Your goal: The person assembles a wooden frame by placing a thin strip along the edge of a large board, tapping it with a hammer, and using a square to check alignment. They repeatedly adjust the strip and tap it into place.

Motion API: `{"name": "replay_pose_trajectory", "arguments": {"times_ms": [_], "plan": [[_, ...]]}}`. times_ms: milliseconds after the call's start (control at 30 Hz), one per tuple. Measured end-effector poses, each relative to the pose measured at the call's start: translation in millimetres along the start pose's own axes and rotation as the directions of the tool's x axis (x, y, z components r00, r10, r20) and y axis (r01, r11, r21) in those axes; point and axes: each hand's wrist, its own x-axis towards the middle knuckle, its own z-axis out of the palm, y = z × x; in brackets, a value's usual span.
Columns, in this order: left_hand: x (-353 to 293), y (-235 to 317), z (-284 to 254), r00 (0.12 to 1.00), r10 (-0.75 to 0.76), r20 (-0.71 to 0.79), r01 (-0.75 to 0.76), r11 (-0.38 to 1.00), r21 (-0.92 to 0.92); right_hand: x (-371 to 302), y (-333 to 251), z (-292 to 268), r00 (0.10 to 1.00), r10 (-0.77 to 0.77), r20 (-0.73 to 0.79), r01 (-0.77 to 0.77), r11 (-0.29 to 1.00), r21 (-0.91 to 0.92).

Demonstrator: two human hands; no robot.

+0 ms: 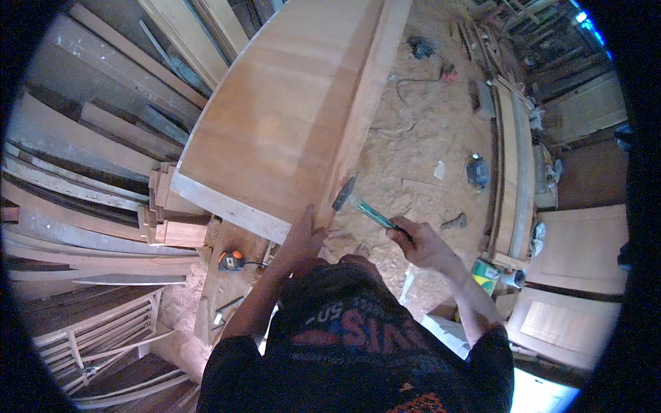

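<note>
While the camera looks straight down from the person's head, a large wooden panel [275, 124] fills the upper middle of the view, its long axis running from the near lower left up and away toward the top. Its near right corner sits just in front of the person's chest.

The left hand [308, 230] rests on that near corner, pressed flat against the panel's edge. Its fingers lie close together against the wood; whether they pinch anything small there cannot be told.

The right hand [418, 242] is closed in a fist around the greenish handle of a hammer [358, 206]. The handle slants up and to the left from the fist, so the dark metal head sits just right of the panel's side edge and just above the left hand. The hammer head is nearer to the left hand than to the right, and the panel's edge lies directly left of it.

Around them, the floor [420, 138] is covered in sawdust, with a power tool [477, 170] and a cable lying on it. An orange tape measure [231, 260] sits on a board below the panel's near end. Stacked planks [89, 179] lean at the left, and a green tin [484, 274] stands near the person's right elbow.
</note>
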Motion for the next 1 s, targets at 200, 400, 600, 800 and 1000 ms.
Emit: {"name": "replay_pose_trajectory", "arguments": {"times_ms": [200, 400, 600, 800, 1000], "plan": [[-8.1, 12.3, -8.7, 0.99, -0.016, 0.14, 0.068, 0.922, -0.381, -14.0, -3.8, 18.6, 0.952, 0.183, -0.246, -0.1, 0.943, 0.317], [-16.3, 39.9, -26.8, 0.94, -0.069, 0.335, 0.276, 0.73, -0.625, -35.6, -18.2, 62.0, 0.902, -0.035, -0.431, 0.085, 0.992, 0.097], [-14.1, 46.7, -30.5, 0.943, -0.02, 0.333, 0.248, 0.708, -0.661, -38.5, -22.6, 65.6, 0.914, -0.056, -0.401, 0.048, 0.998, -0.029], [-14.7, 52.0, -33.0, 0.938, 0.003, 0.347, 0.255, 0.673, -0.695, -41.0, -28.6, 62.6, 0.814, -0.149, -0.561, 0.144, 0.988, -0.054], [-14.2, 47.8, -32.9, 0.937, -0.033, 0.347, 0.268, 0.704, -0.658, -40.4, -24.5, 61.5, 0.858, -0.097, -0.505, 0.115, 0.993, 0.006]]}}
